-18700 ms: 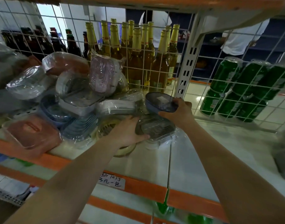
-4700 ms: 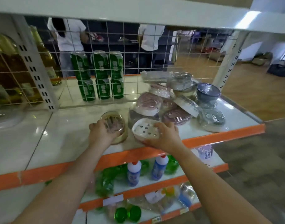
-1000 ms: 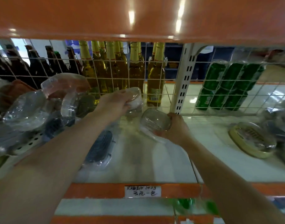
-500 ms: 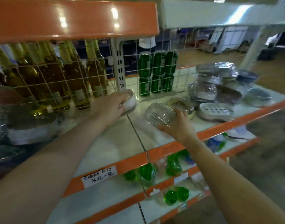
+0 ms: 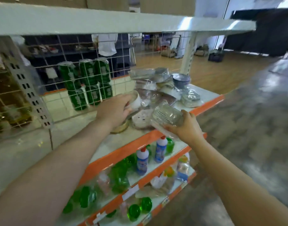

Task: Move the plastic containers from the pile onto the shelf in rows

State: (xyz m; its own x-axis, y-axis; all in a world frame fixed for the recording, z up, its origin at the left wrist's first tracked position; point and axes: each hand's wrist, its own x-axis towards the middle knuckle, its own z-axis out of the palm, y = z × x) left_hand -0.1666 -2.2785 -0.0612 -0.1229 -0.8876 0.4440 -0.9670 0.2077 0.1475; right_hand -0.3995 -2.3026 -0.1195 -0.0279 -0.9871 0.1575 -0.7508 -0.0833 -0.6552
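My left hand (image 5: 114, 112) grips a white wrapped plastic container (image 5: 135, 100) above the white shelf (image 5: 74, 136). My right hand (image 5: 185, 128) holds a clear ribbed plastic container (image 5: 167, 115) just over the shelf's orange front edge. Below them on the shelf lie a white perforated container (image 5: 142, 119) and a yellowish round one (image 5: 122, 127), partly hidden by my left hand. Behind these sit several wrapped containers (image 5: 161, 85) stacked toward the shelf's right end, with a blue bowl (image 5: 180, 79) on top.
A wire grid back panel (image 5: 66, 62) closes the shelf, with green cans (image 5: 86, 82) behind it. A white upper shelf (image 5: 107, 20) hangs overhead. Lower orange-edged shelves hold white bottles (image 5: 142, 158) and green bottles (image 5: 120, 176). A person stands behind the grid. Open floor lies to the right.
Both hands carried their containers rightward along the shelf, from beside the upright post to over the containers lying at the right end. The view swung right with them.
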